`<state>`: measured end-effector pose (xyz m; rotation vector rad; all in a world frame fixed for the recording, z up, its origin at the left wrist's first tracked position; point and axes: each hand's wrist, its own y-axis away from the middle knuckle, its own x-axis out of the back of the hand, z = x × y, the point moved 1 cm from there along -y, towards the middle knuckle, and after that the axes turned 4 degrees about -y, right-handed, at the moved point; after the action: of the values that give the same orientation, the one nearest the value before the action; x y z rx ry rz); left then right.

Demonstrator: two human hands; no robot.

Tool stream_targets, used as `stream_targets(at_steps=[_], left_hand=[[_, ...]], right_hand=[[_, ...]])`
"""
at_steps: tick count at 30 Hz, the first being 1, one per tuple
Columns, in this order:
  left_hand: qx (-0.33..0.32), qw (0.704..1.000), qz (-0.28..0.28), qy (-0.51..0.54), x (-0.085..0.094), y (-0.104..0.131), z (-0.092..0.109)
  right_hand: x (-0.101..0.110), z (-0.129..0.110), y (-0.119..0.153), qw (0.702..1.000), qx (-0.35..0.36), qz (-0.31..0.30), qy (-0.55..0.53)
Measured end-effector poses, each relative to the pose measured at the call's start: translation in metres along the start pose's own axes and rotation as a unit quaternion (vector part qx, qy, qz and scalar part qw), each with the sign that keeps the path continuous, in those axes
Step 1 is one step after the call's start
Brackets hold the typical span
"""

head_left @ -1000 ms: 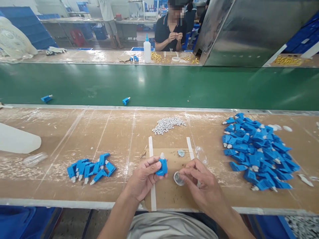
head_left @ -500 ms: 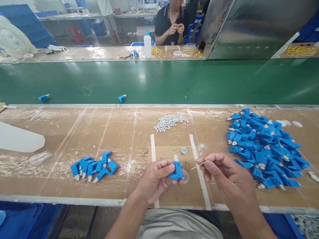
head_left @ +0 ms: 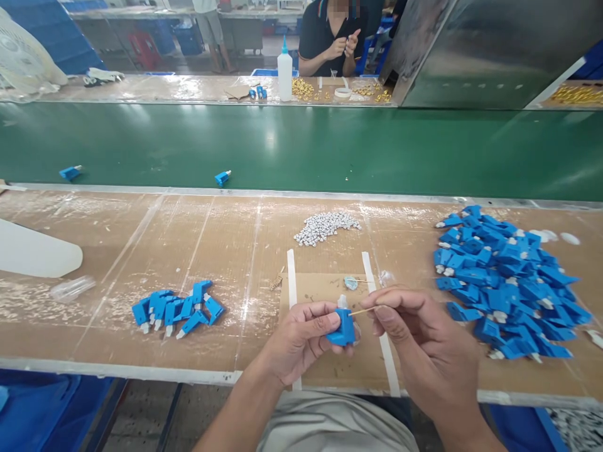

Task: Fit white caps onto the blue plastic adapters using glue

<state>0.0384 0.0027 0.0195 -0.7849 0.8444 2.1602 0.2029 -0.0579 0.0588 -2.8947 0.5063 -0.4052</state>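
My left hand [head_left: 308,336] is closed around a blue plastic part [head_left: 343,328] with a whitish tip pointing away from me. Between the thumb and fingers of my right hand [head_left: 419,339] is a thin wooden stick [head_left: 362,311], its end at the upper side of the blue part. Under my hands lies a cardboard sheet [head_left: 330,370] with white tape strips along its sides. On it, beyond my hands, sits a small dab of pale blue stuff [head_left: 350,284] with another stick at it. Farther back is a heap of small grey-white pieces [head_left: 325,227].
To the right is a large pile of blue parts [head_left: 504,276]; a smaller group [head_left: 176,309] lies left. A white bottle [head_left: 38,250] rests at the left edge. Beyond the table runs a green conveyor belt [head_left: 282,144] carrying two blue parts. A co-worker [head_left: 336,47] sits across.
The stick in my right hand has moved left and now meets the blue part. My left hand has shifted slightly right. The two blue parts on the belt appear farther left.
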Motion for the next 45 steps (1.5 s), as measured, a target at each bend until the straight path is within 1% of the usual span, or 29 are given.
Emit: stream_targets(at_steps=[3,5,7,9,11,13,17,22,24,26,27,28,29,32,33,35,36,38,40,42,44,45], left_hand=[[0.004,1.0,0.003,0.002,0.0,0.0,0.0],[0.005,1.0,0.004,0.004,0.0,-0.001,-0.001],[0.006,1.0,0.005,0.006,0.001,-0.001,-0.002],[0.003,1.0,0.008,0.006,0.002,-0.001,-0.003],[-0.003,1.0,0.009,0.005,0.002,-0.001,-0.003],[-0.006,1.0,0.005,0.001,0.002,-0.001,-0.003],[-0.006,1.0,-0.004,-0.005,0.001,-0.001,-0.002],[-0.011,1.0,-0.004,-0.004,0.001,-0.001,-0.003],[-0.01,1.0,0.004,-0.004,0.004,0.0,-0.001],[-0.014,1.0,0.024,-0.008,0.011,0.003,0.002],[-0.022,0.999,0.036,-0.008,0.015,0.004,0.005],[-0.032,0.998,0.048,-0.006,0.019,0.006,0.008],[-0.044,0.997,0.058,-0.002,0.024,0.008,0.01],[-0.066,0.995,0.072,0.016,0.034,0.013,0.014],[-0.067,0.995,0.073,0.018,0.036,0.014,0.014],[-0.062,0.995,0.073,0.017,0.038,0.015,0.012],[-0.059,0.995,0.074,0.018,0.039,0.015,0.011],[-0.054,0.995,0.078,0.024,0.039,0.015,0.01],[-0.052,0.994,0.087,0.038,0.039,0.015,0.01],[-0.051,0.993,0.094,0.052,0.039,0.015,0.01],[-0.049,0.991,0.104,0.064,0.039,0.015,0.011],[-0.048,0.99,0.111,0.068,0.04,0.015,0.01]], right_hand=[[-0.001,0.003,0.002,1.0,0.001,-0.01,0.008],[-0.002,0.005,0.003,0.999,0.023,-0.012,0.021],[-0.002,0.006,0.004,0.996,0.071,-0.023,0.043],[-0.002,0.005,0.003,0.988,0.133,-0.053,0.065],[-0.002,0.005,0.002,0.979,0.171,-0.084,0.075],[-0.001,0.004,0.001,0.977,0.181,-0.094,0.071],[-0.002,0.005,0.0,0.98,0.182,-0.07,0.048],[-0.005,0.006,0.004,0.985,0.152,-0.072,0.024],[-0.004,0.006,0.005,0.992,0.114,-0.046,-0.005],[0.0,0.009,0.006,0.997,0.062,-0.011,-0.04],[0.001,0.012,0.006,0.998,0.04,-0.004,-0.048],[0.003,0.015,0.006,0.999,0.026,-0.009,-0.045],[0.005,0.019,0.006,0.999,0.016,-0.029,-0.03],[0.007,0.035,0.011,0.992,-0.003,-0.117,0.057],[0.007,0.039,0.014,0.987,-0.008,-0.136,0.088],[0.009,0.044,0.018,0.98,-0.008,-0.149,0.131],[0.01,0.045,0.018,0.98,-0.006,-0.142,0.141],[0.011,0.041,0.011,0.982,-0.004,-0.115,0.149],[0.009,0.037,-0.007,0.981,0.001,-0.102,0.165],[0.001,0.037,-0.035,0.972,0.013,-0.126,0.2],[-0.008,0.044,-0.071,0.956,0.039,-0.156,0.245],[-0.013,0.05,-0.09,0.949,0.059,-0.154,0.267]])
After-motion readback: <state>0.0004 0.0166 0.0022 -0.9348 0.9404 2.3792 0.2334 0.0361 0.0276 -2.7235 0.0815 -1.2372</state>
